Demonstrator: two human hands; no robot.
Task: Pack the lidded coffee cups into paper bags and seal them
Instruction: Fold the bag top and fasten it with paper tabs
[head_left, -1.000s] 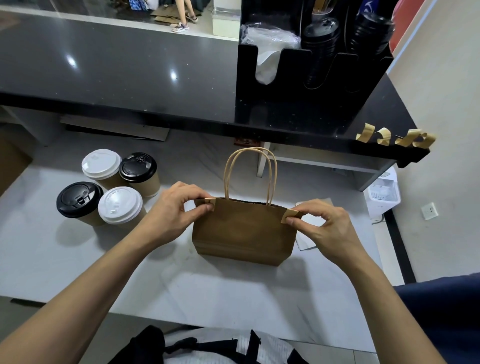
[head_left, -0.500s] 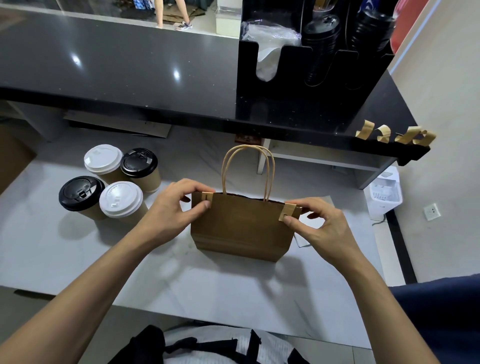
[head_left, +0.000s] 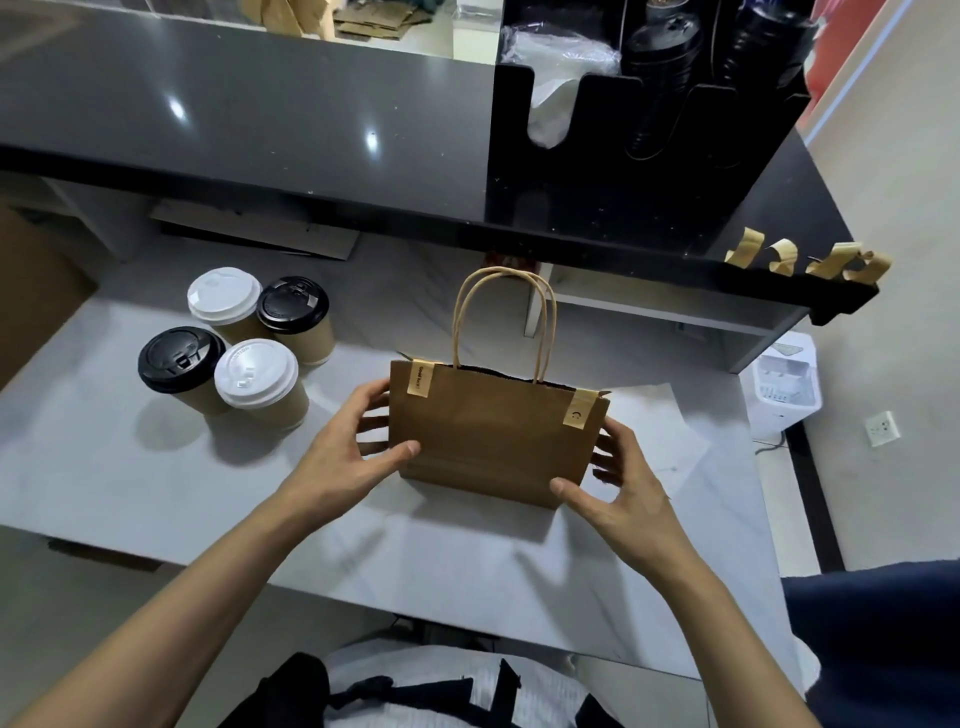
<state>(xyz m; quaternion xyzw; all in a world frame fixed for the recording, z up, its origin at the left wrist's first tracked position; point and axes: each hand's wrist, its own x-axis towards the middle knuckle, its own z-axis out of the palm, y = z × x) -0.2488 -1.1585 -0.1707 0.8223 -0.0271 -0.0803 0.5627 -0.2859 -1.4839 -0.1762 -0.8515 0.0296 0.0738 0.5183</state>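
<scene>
Only one view, head-worn, looking forward and steeply down over both forearms onto a pale marble-look worktop (head_left: 156, 467). Wide-angle, with edges bowed. Close in: paper bag (head_left: 493, 431) near centre, left hand (head_left: 353, 457) and right hand (head_left: 618, 483) just below it, lidded cups (head_left: 234, 348) at left. Farther up, a dark raised counter (head_left: 260, 119) crossing the frame; floor and wall at right
</scene>
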